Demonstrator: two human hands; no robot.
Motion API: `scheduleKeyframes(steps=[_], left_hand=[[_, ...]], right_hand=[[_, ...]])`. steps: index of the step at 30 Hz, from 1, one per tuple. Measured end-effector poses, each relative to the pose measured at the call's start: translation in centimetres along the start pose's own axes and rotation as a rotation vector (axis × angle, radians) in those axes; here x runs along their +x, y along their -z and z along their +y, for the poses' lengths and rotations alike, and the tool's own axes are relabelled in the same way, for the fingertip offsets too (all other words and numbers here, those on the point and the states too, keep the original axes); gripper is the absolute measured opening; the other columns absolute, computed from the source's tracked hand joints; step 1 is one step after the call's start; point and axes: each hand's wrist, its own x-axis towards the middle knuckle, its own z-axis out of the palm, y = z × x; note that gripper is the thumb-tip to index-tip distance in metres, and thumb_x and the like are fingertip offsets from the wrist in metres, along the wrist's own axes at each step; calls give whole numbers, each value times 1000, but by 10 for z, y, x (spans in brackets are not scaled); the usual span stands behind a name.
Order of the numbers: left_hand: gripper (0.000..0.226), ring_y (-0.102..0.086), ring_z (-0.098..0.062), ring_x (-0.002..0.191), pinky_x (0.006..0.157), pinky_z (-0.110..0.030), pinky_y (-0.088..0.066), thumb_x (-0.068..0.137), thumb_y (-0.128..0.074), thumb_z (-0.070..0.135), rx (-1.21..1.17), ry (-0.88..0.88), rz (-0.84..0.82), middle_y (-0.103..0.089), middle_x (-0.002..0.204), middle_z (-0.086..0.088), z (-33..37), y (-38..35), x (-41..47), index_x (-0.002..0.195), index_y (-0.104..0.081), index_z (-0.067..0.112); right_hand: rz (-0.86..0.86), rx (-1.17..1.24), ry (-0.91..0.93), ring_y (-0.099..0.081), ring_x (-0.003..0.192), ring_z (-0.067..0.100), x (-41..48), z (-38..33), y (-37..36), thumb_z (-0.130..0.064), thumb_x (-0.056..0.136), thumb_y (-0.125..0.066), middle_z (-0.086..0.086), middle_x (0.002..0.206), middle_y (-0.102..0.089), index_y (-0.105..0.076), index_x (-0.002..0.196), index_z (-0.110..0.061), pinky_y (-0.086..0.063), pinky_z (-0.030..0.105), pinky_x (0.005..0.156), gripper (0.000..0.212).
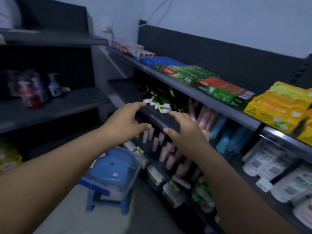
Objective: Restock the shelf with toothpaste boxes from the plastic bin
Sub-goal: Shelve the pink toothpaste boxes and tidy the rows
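Toothpaste boxes line the top shelf (219, 103) in rows: red-and-white ones (133, 48) at the far end, then blue (158, 61), green (187, 74), red-and-green (226, 92) and yellow (278, 107) nearest me. My left hand (125, 122) and my right hand (183, 129) reach side by side towards the front edge of the second shelf (162, 119). Their fingers are spread and slightly curved, and neither hand holds anything. The clear plastic bin (133, 171) sits low on a blue stool (94, 198), below my left forearm.
Green packets (162, 98) and pink items (204, 115) fill the second shelf, with white packages (273, 164) lower right. A second dark shelf unit on the left holds bottles (33, 88). Bare floor (76, 217) lies in front of the stool.
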Motion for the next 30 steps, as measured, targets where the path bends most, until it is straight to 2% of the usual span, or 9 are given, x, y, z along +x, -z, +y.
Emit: scheduleKeyframes(steps=[2,5,8,10,12,13,17,22,30], left_hand=[[68,-46,-13,126,106,-32,-39,79,-73,38,12,53,-7,-46,137,7,-33,19,-9,139,-43,26],[70,-46,-14,126,105,-30,-39,78,-73,38,38,118,-18,-47,138,3,-79,42,-18,139,-44,25],[69,-50,-13,121,97,-22,-38,79,-73,37,38,187,-38,-45,140,4,-117,56,-24,140,-42,25],[68,-46,-12,125,94,-18,-32,81,-72,35,40,227,-47,-43,142,4,-139,62,-25,141,-41,26],[67,-42,-12,129,94,-18,-30,82,-71,35,31,270,-54,-42,143,4,-160,64,-23,141,-40,26],[68,-42,-13,129,94,-18,-30,82,-71,35,34,292,-58,-41,144,4,-171,64,-21,142,-39,27],[70,-42,-16,130,95,-20,-31,82,-70,37,70,384,-80,-40,146,2,-212,58,-8,143,-37,26],[70,-46,-17,126,96,-23,-37,81,-72,36,127,514,-93,-44,143,1,-265,41,20,142,-39,25],[65,-53,-21,118,94,-31,-44,79,-71,42,167,633,-180,-53,135,-1,-361,-10,65,137,-45,24]], right_hand=[[-17,30,12,-46,114,8,10,-18,-32,-28,97,-57,-6,148,-37,-38,146,-29,-31,16,88,53],[-59,44,9,-44,118,7,25,-40,-77,-29,96,-58,-8,147,-38,-39,145,-29,-34,20,95,53],[-120,81,-18,-38,129,9,39,-55,-119,-32,95,-58,-9,148,-37,-39,145,-31,-32,39,111,53],[-170,73,-14,-29,139,14,49,-59,-144,-30,96,-58,-7,152,-34,-38,145,-31,-25,30,113,53],[-213,83,-9,-27,136,6,61,-59,-166,-27,96,-59,-7,152,-34,-38,145,-29,-21,12,98,53],[-231,89,-7,-28,134,4,67,-59,-177,-26,96,-59,-7,151,-35,-39,145,-28,-22,10,93,53],[-306,138,-17,-39,134,11,102,-54,-218,-26,94,-61,-6,148,-41,-44,143,-25,-33,27,108,52],[-406,152,-9,-42,130,10,159,-33,-265,-25,96,-59,-7,144,-42,-43,143,-22,-26,12,93,50],[-534,112,-53,-50,125,16,239,16,-346,-26,94,-60,-3,143,-47,-45,142,-23,-37,21,96,50]])
